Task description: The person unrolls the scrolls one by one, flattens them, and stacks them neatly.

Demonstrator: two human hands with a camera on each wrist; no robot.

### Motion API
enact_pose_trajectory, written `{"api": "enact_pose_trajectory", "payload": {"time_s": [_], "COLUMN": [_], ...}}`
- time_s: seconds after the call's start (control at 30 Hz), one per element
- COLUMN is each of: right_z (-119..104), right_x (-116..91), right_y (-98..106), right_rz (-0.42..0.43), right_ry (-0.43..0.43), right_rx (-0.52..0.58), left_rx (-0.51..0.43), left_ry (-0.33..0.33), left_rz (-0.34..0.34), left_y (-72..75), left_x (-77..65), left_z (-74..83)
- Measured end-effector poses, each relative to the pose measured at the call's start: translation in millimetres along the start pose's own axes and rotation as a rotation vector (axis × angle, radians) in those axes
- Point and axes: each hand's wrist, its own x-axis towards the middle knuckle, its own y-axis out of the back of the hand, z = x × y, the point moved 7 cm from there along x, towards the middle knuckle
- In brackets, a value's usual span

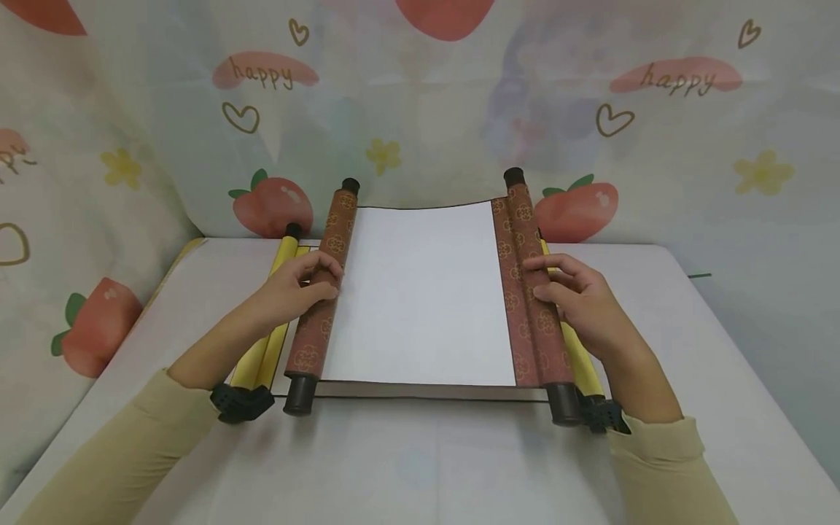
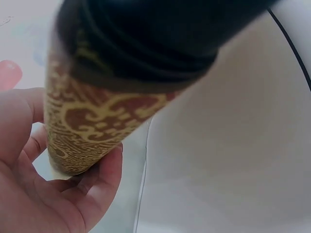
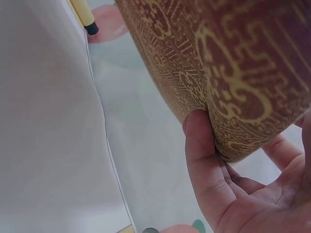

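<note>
A reddish-brown hanging scroll (image 1: 420, 292) with gold patterns and black knobs is partly unrolled, its blank white sheet facing up. My left hand (image 1: 295, 288) grips the left roller (image 1: 308, 346) around its middle. On the other side, my right hand (image 1: 587, 302) holds the right roller (image 1: 525, 211), thumb and fingers curled about it. Both wrist views show the patterned roll (image 2: 107, 116) inside the fingers. Beneath lies a second scroll with yellow rollers (image 1: 285, 251), spread on the table; the brown scroll hides most of it and seems held above it.
The white-covered table (image 1: 420, 467) extends in front and to both sides. Behind it hangs a printed cloth (image 1: 433, 95) with hearts, flowers and peach shapes. A black wrist strap (image 1: 241, 403) sits at the left wrist, another (image 1: 602, 415) at the right.
</note>
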Motion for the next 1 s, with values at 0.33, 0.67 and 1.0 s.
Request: {"api": "enact_pose_trajectory", "payload": {"time_s": [0.33, 0.67, 1.0], "right_z": [0.3, 0.0, -0.1], "right_x": [-0.3, -0.5, -0.3], "right_y": [-0.5, 1.1, 2.4], "right_rz": [-0.001, 0.004, 0.003], "right_ry": [-0.002, 0.006, 0.003], "right_rx": [-0.004, -0.029, -0.028], "left_rx": [-0.011, 0.044, 0.049], "left_ry": [0.028, 0.005, 0.013], "left_rz": [-0.01, 0.006, 0.009], "left_y": [0.5, 5.7, 8.0], "left_x": [-1.1, -1.7, -0.2], "left_z": [-5.1, -0.2, -6.8]}}
